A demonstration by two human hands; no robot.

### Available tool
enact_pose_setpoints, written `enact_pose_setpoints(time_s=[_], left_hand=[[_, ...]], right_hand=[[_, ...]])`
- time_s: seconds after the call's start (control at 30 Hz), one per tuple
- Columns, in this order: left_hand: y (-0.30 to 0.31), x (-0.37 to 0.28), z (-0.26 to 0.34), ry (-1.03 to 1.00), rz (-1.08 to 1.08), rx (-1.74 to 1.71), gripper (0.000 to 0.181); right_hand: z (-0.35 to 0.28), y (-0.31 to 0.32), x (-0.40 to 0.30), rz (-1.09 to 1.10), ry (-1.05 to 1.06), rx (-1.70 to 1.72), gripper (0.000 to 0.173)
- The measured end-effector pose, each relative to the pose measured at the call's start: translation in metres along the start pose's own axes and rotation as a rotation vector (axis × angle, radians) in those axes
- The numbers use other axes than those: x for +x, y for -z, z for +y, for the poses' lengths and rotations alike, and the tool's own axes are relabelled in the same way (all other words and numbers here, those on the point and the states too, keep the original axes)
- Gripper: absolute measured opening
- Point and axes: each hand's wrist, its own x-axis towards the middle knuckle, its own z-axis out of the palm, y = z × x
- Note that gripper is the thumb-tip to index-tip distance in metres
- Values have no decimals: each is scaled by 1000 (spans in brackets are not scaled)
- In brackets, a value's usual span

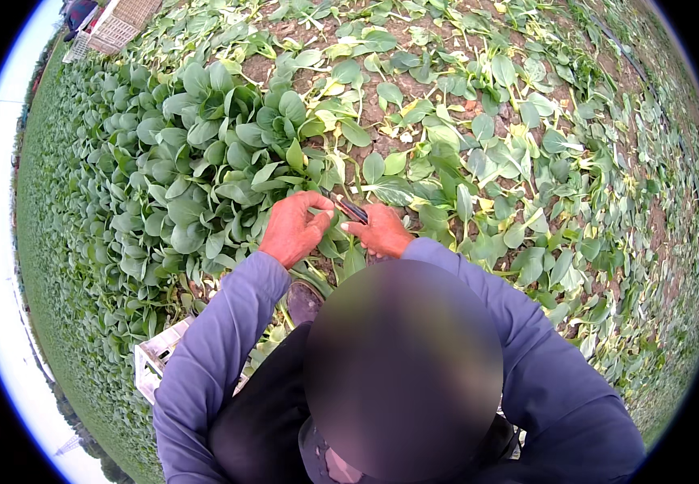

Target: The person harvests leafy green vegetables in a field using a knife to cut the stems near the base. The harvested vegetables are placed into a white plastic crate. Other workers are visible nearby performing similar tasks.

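My right hand (383, 231) is closed round the dark handle of a knife or similar hand tool (351, 209), which points up and left towards the plants. My left hand (298, 226) is just left of it, thumb and forefinger curved towards each other; whether anything thin lies between the fingertips cannot be told. Both hands are low over the edge of a dense stand of leafy greens that look like bok choy (204, 121). Cut loose leaves (390, 190) lie on the soil in front of and beside the right hand.
A white plastic crate (159, 357) stands by my left forearm. Farther off at the upper left are more crates (120, 24) and part of another person (80, 15). A shoe (305, 302) shows below my left hand. A dark hose or line (622, 51) runs along the ground at the right.
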Motion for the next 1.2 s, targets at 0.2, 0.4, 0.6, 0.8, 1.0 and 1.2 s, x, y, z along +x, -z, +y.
enact_pose_setpoints(time_s=[0.2,0.4,0.6,0.8,1.0,1.2], left_hand=[[-9,70,-42,-192,143,747,45],[6,77,-101,-223,259,980,45],[15,77,-115,-254,303,965,67],[18,76,-123,-245,300,1059,59],[25,83,-132,-280,278,1065,43],[26,82,-140,-292,261,1134,32]], right_hand=[[-5,-15,55,1,-44,-17,39],[3,-27,91,171,-190,331,35],[21,-46,66,306,154,87,40],[3,-57,60,12,-23,234,34],[-2,-68,93,19,-236,403,20],[4,-70,114,-22,-252,380,20]])
